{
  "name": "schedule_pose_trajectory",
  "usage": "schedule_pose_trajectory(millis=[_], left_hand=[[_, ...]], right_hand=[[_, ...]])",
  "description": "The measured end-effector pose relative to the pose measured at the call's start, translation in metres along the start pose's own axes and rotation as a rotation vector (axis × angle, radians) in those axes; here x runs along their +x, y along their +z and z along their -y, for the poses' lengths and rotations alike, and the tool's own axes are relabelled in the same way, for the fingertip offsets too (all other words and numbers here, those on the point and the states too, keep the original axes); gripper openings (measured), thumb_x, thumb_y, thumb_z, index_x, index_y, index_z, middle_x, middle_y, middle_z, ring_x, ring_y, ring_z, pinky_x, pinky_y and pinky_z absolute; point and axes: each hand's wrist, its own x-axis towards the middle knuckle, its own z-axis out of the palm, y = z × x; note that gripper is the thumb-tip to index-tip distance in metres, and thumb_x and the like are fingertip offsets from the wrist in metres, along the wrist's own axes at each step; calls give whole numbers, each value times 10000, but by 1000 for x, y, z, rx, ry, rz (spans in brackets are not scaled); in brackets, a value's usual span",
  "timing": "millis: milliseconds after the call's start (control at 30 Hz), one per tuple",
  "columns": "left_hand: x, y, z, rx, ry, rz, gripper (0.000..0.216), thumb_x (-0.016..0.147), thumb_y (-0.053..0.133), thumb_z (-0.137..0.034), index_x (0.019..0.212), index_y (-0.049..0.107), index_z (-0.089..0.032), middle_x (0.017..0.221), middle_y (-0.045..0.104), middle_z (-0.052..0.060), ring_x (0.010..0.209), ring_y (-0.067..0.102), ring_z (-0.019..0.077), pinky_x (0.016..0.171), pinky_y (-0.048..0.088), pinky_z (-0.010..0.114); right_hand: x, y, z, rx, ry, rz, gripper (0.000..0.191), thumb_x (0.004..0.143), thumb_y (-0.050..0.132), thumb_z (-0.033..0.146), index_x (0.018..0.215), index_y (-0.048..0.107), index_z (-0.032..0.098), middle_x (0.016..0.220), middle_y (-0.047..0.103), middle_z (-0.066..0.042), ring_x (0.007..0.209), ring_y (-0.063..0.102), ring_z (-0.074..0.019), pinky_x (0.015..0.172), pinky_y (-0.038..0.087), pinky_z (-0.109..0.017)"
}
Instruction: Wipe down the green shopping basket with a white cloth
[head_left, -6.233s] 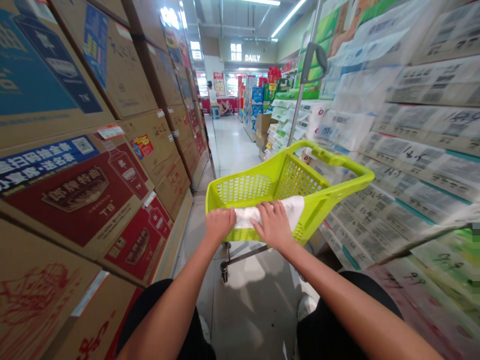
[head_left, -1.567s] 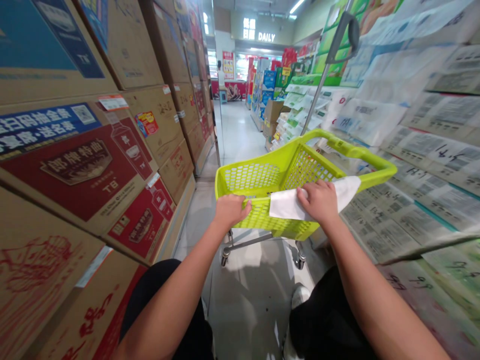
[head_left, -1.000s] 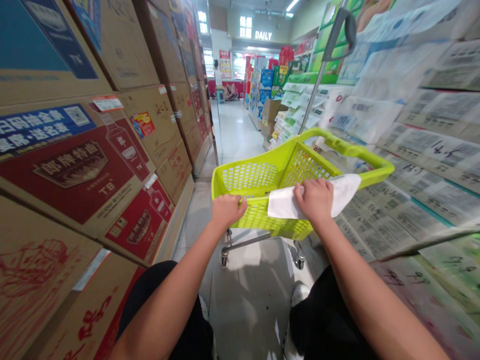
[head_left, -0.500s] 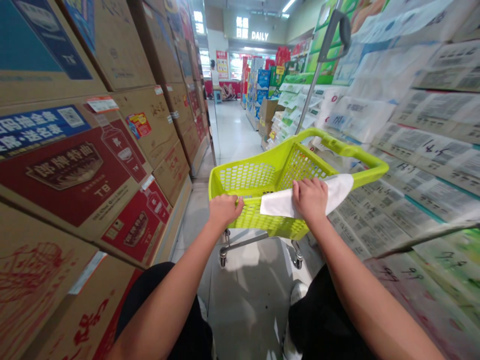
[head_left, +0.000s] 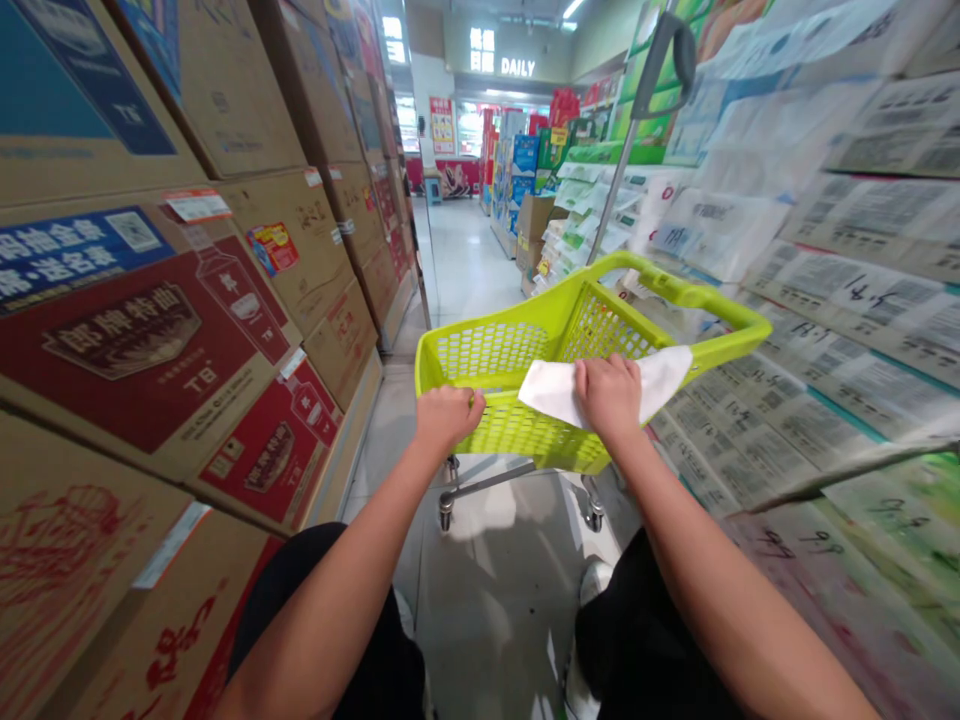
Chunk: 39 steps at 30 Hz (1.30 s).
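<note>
A lime-green plastic shopping cart [head_left: 517,350] on wheels stands in a narrow aisle just in front of me. My left hand [head_left: 446,418] is closed over the near rim at its left corner. My right hand [head_left: 609,398] presses a white cloth [head_left: 652,372] down onto the near right part of the rim, fingers curled over it. The cloth drapes along the rim on both sides of the hand. The cart's long grey handle pole [head_left: 628,150] rises up to the right.
Stacked cardboard cartons [head_left: 172,330] wall the left side. Packs of tissue paper [head_left: 840,300] fill the shelves on the right. The tiled aisle floor [head_left: 465,270] runs ahead to more displays and a "DAILY" sign [head_left: 517,67]. My dark-clothed knees show at the bottom.
My right hand slid the white cloth leftward along the cart's rim. Earlier both hands were together on the near rim; the left hand now grips the corner alone.
</note>
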Motion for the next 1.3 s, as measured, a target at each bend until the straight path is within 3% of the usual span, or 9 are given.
schedule_pose_trajectory(millis=[100,333,433,567,733,833,1000,1167,1300], left_hand=[[1,1,0,-2,2,0,645,1031,252,-487,959,812,-177,919,774,165,884,736,322,718,457,377],[0,3,-2,-1,-13,-9,638,1024,260,-474,943,812,-165,921,774,174,881,730,321,727,454,378],[-1,3,1,4,2,-9,633,1024,268,-487,963,811,-166,945,776,175,901,729,317,744,456,370],[2,4,9,40,-3,10,659,1030,232,-473,983,808,-157,966,769,192,929,726,331,760,469,390],[14,2,20,48,-45,52,637,1019,255,-449,991,817,-151,972,765,205,946,727,348,766,489,408],[19,0,24,37,-16,71,639,1018,261,-447,975,822,-144,964,769,205,931,733,345,752,497,406],[18,0,18,26,0,57,651,1026,245,-445,984,820,-144,966,776,195,939,736,342,765,505,412],[11,-3,12,6,18,52,621,1023,278,-455,991,818,-150,974,779,192,945,738,330,789,512,403],[10,-4,16,3,-8,54,605,1015,295,-460,978,818,-159,968,780,189,940,741,340,769,516,405]], right_hand=[[0,-3,-7,-40,44,-36,447,1100,356,329,828,681,189,840,728,-103,882,528,-264,903,287,-405],[-15,-7,55,88,-103,85,380,1096,380,361,928,688,215,920,720,-80,947,523,-258,949,271,-415],[-16,-10,64,120,-140,106,386,1094,382,419,970,688,220,947,718,-81,973,527,-261,950,273,-414],[-11,-11,40,93,-97,87,457,1065,418,518,841,675,213,851,706,-92,930,528,-267,901,291,-410],[-2,-16,-17,0,3,-30,416,1051,434,423,766,658,218,791,694,-86,873,508,-260,869,292,-413],[0,-17,-30,-36,34,-67,383,1042,431,381,781,657,216,793,682,-89,878,492,-265,908,290,-428],[-10,-13,18,10,-16,46,370,1057,384,388,924,679,208,924,683,-105,991,495,-290,1009,276,-456],[-23,-9,81,152,-182,155,509,1040,424,551,1312,627,172,1208,660,-148,1150,482,-319,1116,238,-480],[-22,-10,81,171,-223,170,551,1052,383,569,1392,594,190,1247,648,-134,1191,484,-306,1160,219,-459]])
